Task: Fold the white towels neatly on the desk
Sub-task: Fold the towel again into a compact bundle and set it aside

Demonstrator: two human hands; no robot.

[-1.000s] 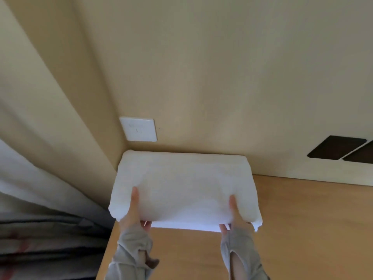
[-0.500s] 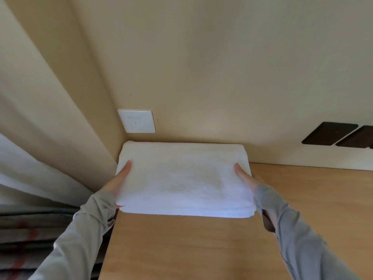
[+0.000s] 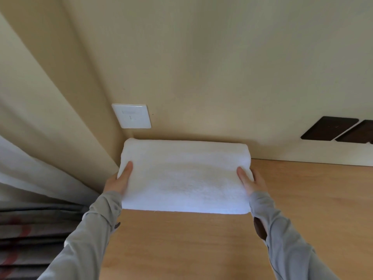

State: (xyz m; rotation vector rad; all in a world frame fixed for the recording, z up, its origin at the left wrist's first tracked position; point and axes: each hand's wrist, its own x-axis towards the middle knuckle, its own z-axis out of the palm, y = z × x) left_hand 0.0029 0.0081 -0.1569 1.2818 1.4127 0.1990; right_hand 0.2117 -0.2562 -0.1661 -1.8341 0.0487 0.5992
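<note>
A folded white towel (image 3: 185,176) lies as a thick rectangle in the far left corner of the wooden desk (image 3: 201,249), its far edge close to the wall. My left hand (image 3: 119,181) grips the towel's left side, thumb on top and fingers hidden below. My right hand (image 3: 251,182) grips the right side the same way. Both arms wear grey sleeves. Whether the towel rests fully on the desk or is slightly lifted cannot be told.
A white wall socket plate (image 3: 132,116) sits just above the towel's left end. Dark brown wall panels (image 3: 331,129) are at the right. A pale curtain (image 3: 40,158) hangs left of the desk, with striped dark fabric (image 3: 30,239) below it.
My hands moved from the towel's near edge to its left and right sides. The towel, earlier held up with a layer hanging, now lies flat and compact against the wall.
</note>
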